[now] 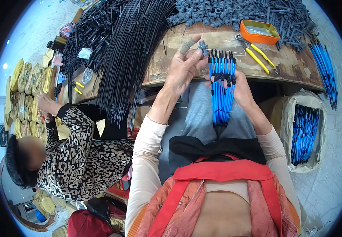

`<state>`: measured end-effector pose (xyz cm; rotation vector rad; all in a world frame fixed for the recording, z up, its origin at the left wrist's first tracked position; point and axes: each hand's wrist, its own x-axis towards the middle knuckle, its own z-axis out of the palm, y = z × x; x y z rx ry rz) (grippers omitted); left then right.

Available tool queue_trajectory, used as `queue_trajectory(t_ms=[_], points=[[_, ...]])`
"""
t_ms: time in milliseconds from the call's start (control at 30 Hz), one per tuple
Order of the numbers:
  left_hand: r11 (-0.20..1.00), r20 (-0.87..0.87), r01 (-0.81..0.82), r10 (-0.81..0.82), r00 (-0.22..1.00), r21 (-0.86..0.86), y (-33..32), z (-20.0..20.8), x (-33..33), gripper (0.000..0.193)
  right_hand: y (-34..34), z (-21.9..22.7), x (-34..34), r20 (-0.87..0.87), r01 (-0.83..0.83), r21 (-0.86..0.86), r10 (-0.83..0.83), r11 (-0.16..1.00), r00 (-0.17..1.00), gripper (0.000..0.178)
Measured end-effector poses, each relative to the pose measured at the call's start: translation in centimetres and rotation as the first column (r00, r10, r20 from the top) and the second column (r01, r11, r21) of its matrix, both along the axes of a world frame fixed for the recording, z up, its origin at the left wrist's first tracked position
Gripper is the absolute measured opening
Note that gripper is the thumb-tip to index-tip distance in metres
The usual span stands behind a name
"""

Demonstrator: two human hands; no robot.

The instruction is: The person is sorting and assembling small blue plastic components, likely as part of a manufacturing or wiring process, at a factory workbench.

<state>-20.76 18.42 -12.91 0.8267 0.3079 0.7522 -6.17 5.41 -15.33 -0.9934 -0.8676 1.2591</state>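
Observation:
My left hand point(182, 67) is closed in a pinch at the left end of a thin metal wire point(240, 53), its raised finger wrapped in tape. Right beside the thumb tip stands a small grey plastic fitting point(203, 46); whether the fingers touch it I cannot tell. The wire runs sideways along the black tips of a fanned bundle of blue rods point(222, 100) with black ends and black collars. Around the right side of this bundle my right hand point(241, 89) is closed, its fingers partly hidden behind the rods. The bundle hangs over my lap, tips at the bench edge.
On the wooden bench point(171, 55) lie yellow-handled pliers point(258, 58), an orange tin point(260, 32), grey fittings point(234, 14) and long black rods point(129, 51). More blue rods point(323, 69) overhang its right end; a lined box point(305, 134) holds others. A co-worker point(76, 154) sits left.

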Motion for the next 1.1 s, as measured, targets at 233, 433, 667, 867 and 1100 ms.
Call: queue_trajectory(t_ms=[233, 433, 667, 867, 1100], points=[[0.995, -0.009, -0.028, 0.027, 1.0, -0.101, 0.2, -0.6, 0.5, 0.032, 0.4, -0.5, 0.4, -0.024, -0.008, 0.013, 0.008, 1.0, 1.0, 0.07], [0.992, 0.012, -0.004, 0.006, 1.0, -0.127, 0.2, -0.6, 0.6, 0.029, 0.3, -0.5, 0.4, -0.034, -0.016, 0.019, 0.017, 1.0, 0.999, 0.068], [0.994, 0.004, -0.036, 0.036, 0.999, -0.106, 0.2, -0.9, 0.5, 0.03, 0.6, -0.7, 0.1, -0.011, 0.031, -0.029, -0.031, 0.999, 0.999, 0.04], [0.994, -0.093, -0.084, 0.078, 0.993, -0.067, 0.1, -0.6, 0.2, 0.031, 0.6, -0.3, -0.4, 0.002, 0.064, -0.073, -0.064, 0.995, 0.998, 0.04], [0.985, -0.071, -0.167, 0.164, 0.984, -0.032, -2.3, 0.8, 0.5, 0.028, 0.7, -0.2, -0.2, -0.026, 0.076, -0.07, -0.078, 0.995, 0.997, 0.037]])
